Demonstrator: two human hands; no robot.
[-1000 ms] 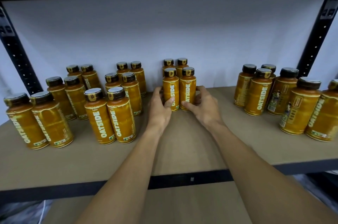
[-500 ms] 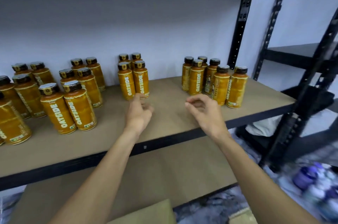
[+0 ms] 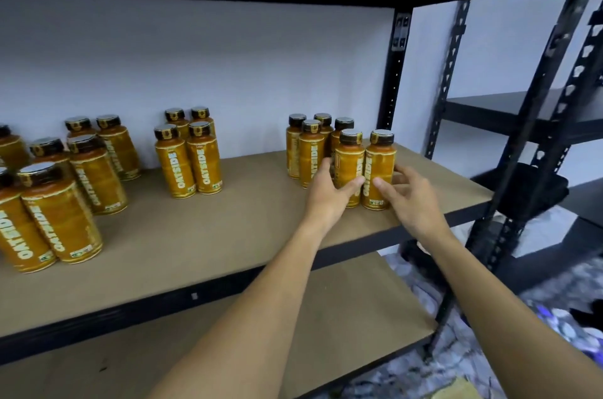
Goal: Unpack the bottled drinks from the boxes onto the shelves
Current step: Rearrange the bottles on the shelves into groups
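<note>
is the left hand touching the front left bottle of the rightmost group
Touching. The head view shows the left hand with its thumb lying across the label of the front left Oatside bottle, fingers curled behind it.

Soft, even indoor light; edges bend, floor (image 3: 408,375) and leftmost bottles (image 3: 19,235) motion-blurred.

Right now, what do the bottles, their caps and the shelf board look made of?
Bottles: probably plastic under a glossy orange printed sleeve that wrinkles and glints. Caps: dark, glossy tops, likely plastic. Shelf board: matt tan, grainless, so fibreboard or similar.
</note>
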